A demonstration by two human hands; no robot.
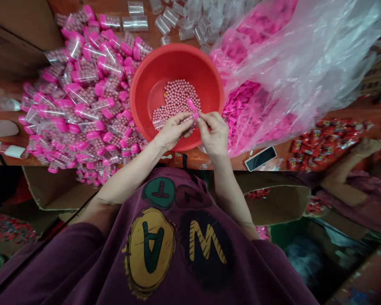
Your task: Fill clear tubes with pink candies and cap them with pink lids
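Over the red basin (pixel 178 55), left hand (pixel 173 130) grips a clear tube (pixel 158 124); right hand (pixel 213 133) pinches a pink cap (pixel 192 105) (not yet seated).

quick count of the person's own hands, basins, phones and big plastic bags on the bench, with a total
hands (left hand, right hand): 2
red plastic basin: 1
smartphone: 1
clear plastic bag: 1
total: 5
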